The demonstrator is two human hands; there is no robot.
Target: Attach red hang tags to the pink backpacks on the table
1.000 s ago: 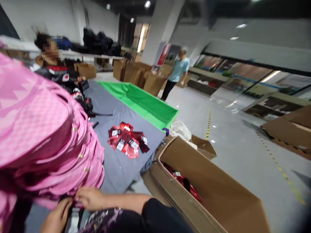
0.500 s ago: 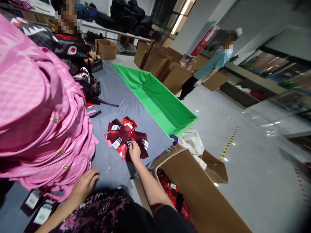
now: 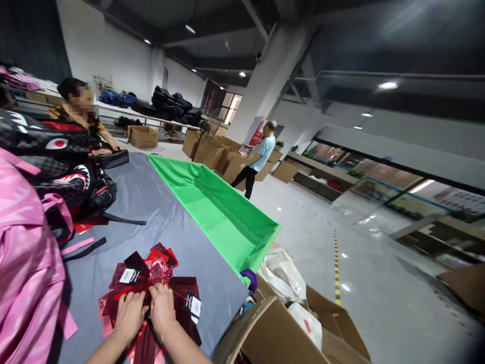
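A pile of red and black hang tags (image 3: 182,313) with white barcode labels and thin strings lies spread on the grey-covered table (image 3: 151,202). My left hand (image 3: 130,314) rests on the pile, its fingers curled down onto a tag. Close beside it, my right hand (image 3: 162,306) has its fingers pressed together at the tag strings. What lies beneath the fingertips is mostly hidden. To the left are pink backpacks (image 3: 28,263) in a heap, with black shark-face backpacks (image 3: 68,144) behind them.
A green fabric bin (image 3: 223,222) runs along the table's right edge. Nearer me stand an open cardboard box (image 3: 280,333) and a white plastic bag (image 3: 284,273). A co-worker (image 3: 81,108) sits across the table, hands on a black checked pouch (image 3: 113,158). Another person (image 3: 261,156) stands beyond the bin.
My left hand has left the table edge by the pink backpacks and joined my right hand on the tags. The view has tilted upward, and the standing person's arm is lower.
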